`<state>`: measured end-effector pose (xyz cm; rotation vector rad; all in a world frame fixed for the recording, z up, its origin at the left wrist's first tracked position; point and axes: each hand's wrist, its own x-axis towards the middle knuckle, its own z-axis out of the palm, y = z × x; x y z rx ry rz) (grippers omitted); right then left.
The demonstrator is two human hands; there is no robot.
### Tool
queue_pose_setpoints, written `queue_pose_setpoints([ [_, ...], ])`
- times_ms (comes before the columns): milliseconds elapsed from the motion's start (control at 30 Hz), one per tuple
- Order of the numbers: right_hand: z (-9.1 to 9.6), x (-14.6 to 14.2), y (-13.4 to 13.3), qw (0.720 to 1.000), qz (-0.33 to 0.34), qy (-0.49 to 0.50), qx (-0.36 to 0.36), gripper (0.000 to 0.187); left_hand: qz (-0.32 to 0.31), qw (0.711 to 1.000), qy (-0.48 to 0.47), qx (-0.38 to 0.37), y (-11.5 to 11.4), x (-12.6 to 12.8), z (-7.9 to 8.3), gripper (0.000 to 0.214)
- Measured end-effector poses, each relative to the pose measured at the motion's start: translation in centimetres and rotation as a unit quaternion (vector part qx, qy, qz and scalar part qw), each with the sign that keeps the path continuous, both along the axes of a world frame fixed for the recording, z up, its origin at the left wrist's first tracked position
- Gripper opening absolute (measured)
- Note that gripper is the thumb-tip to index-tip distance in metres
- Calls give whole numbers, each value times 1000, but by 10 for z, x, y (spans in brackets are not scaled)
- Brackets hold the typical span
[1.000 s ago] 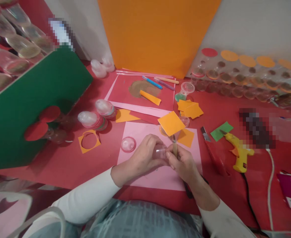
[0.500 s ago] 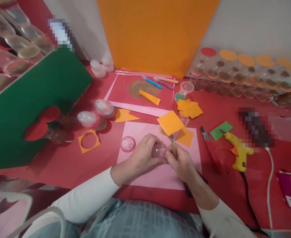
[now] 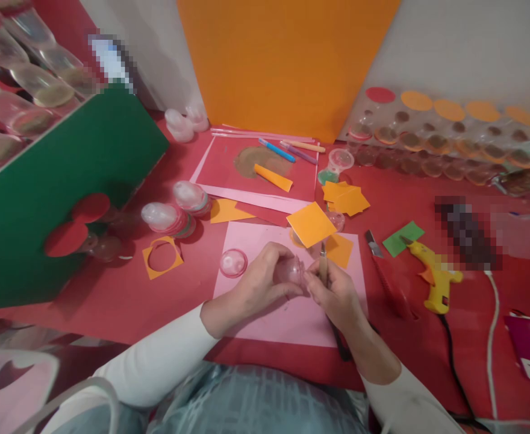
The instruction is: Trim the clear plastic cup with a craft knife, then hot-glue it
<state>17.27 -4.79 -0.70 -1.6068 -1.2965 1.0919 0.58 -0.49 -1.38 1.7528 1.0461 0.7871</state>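
My left hand (image 3: pixel 258 280) is wrapped round a small clear plastic cup (image 3: pixel 289 272), lying on its side with its rim facing right. At that rim are the fingertips of my right hand (image 3: pixel 339 295), which also holds a slim craft knife (image 3: pixel 323 264) with its blade pointing away from me. Whether the right fingertips pinch a bit of the rim is too small to tell. Both hands are over a pink sheet (image 3: pixel 265 322). An orange paper square (image 3: pixel 312 224) sits just beyond the knife tip. Left of my hands is a round clear piece with a pink rim (image 3: pixel 233 263).
On the right lie a red box cutter (image 3: pixel 391 280) and a yellow glue gun (image 3: pixel 439 280) with its cord. Clear plastic cups (image 3: pixel 161 216) and a green board (image 3: pixel 66 199) stand at left. Markers (image 3: pixel 276 150) rest on stacked sheets behind, before a tall orange board (image 3: pixel 287 60).
My right hand has shifted slightly right, and the knife's tip has swung right and upward. The cup has turned a little in my left hand, its rim showing more.
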Motion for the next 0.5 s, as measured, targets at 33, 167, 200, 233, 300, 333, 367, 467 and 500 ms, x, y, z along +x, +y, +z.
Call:
queue_pose_setpoints([
  [33, 0, 0, 0, 1000, -10, -3, 2, 18, 3, 1000, -4, 1, 0, -1, 0, 50],
  [167, 1, 0, 1, 999, -33, -10, 17, 8, 12, 1000, -5, 19, 2, -3, 1, 50],
  [200, 2, -1, 1, 999, -31, -8, 17, 6, 14, 1000, -2, 25, 2, -3, 1, 49],
  [233, 3, -1, 2, 1000, -26, -3, 13, 6, 14, 999, 2, 31, 2, -3, 1, 49],
  [300, 6, -1, 2, 1000, -6, 12, 2, 11, 8, 999, 9, 46, 2, -2, 1, 48],
  [333, 7, -1, 2, 1000, 2, 19, -2, 14, 1, 999, 12, 53, 2, -2, 1, 48],
  [367, 8, -1, 2, 1000, 8, 23, -4, 16, -6, 998, 15, 59, 1, -2, 1, 48],
  [467, 10, -2, 2, 1000, 6, 16, -1, 12, -23, 997, 32, 67, 1, -1, 2, 45],
  [500, 10, -2, 2, 1000, 4, 9, 2, 10, -26, 997, 38, 65, 0, 0, 2, 44],
])
